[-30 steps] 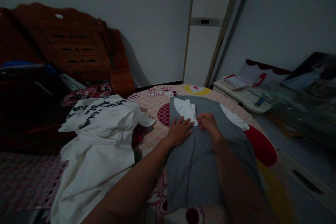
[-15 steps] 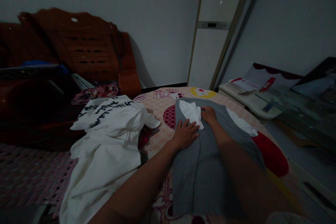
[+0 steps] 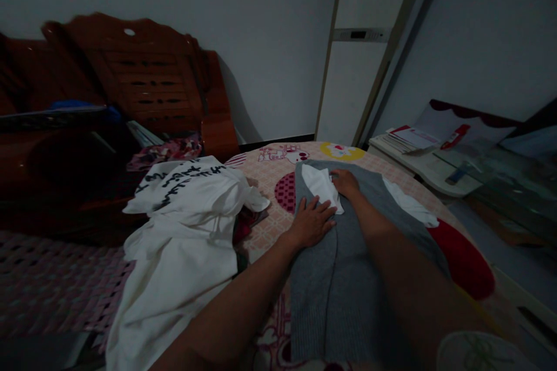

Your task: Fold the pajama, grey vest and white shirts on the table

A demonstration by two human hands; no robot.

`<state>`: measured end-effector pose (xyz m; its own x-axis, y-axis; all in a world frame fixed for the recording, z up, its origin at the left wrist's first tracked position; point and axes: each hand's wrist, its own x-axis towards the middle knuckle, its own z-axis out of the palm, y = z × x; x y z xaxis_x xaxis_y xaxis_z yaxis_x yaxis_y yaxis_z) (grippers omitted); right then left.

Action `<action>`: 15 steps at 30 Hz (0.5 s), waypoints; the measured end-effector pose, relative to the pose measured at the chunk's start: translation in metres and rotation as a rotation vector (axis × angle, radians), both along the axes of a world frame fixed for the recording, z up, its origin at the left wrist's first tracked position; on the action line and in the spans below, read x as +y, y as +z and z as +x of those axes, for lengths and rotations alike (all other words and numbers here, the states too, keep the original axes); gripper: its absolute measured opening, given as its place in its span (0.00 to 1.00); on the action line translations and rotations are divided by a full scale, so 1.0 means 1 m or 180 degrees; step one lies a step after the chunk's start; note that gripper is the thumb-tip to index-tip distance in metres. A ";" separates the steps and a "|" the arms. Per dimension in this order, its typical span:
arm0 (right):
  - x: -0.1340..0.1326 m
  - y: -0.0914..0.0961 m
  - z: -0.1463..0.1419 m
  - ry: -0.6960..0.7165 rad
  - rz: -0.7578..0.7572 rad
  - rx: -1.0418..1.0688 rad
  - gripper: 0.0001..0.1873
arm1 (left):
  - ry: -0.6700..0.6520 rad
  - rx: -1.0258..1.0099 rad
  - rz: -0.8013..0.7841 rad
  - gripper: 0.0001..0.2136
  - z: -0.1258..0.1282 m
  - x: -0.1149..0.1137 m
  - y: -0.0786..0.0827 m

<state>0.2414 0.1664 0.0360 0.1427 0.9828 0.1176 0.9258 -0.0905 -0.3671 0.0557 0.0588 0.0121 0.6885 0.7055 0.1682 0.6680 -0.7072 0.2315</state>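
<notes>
A grey knit sweater (image 3: 348,278) with a ribbed hem is spread on the round table. One white sleeve (image 3: 319,185) is folded inward across its upper left part, and another white sleeve (image 3: 411,203) lies at its right edge. My left hand (image 3: 311,223) rests flat on the sweater, fingers spread, their tips at the folded sleeve's lower edge. With its fingers bent together, my right hand (image 3: 345,184) grips the right edge of that folded sleeve; the fingertips are partly hidden.
A white garment with black lettering (image 3: 187,232) lies to the left, partly over the table. The patterned tablecloth (image 3: 270,229) covers the table. Behind stand a wooden sofa (image 3: 148,81) and a tall white cabinet unit (image 3: 352,87). At right is a side stand (image 3: 429,171) with papers.
The whole view has shifted slightly, so things sit a little farther right. Both hands stay at the folded sleeve, and its right edge lies a little straighter.
</notes>
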 end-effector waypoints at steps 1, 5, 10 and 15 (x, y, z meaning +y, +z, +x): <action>0.001 0.000 0.000 0.0090 -0.0003 0.0010 0.18 | -0.0001 -0.0010 -0.0001 0.24 0.000 0.000 0.000; 0.002 -0.002 -0.001 0.0019 0.0017 0.0032 0.15 | 0.0002 -0.0033 -0.0035 0.23 0.000 -0.001 0.002; 0.000 -0.003 -0.001 -0.0451 0.0332 0.0138 0.14 | 0.0003 -0.0036 -0.0010 0.23 -0.001 -0.001 0.001; 0.001 -0.003 0.011 -0.0832 0.0716 0.0394 0.13 | -0.0008 -0.0027 0.0016 0.24 0.000 0.000 -0.002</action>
<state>0.2520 0.1675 0.0327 0.4124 0.8627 0.2929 0.8294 -0.2225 -0.5125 0.0556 0.0591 0.0101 0.6888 0.7028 0.1777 0.6642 -0.7101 0.2337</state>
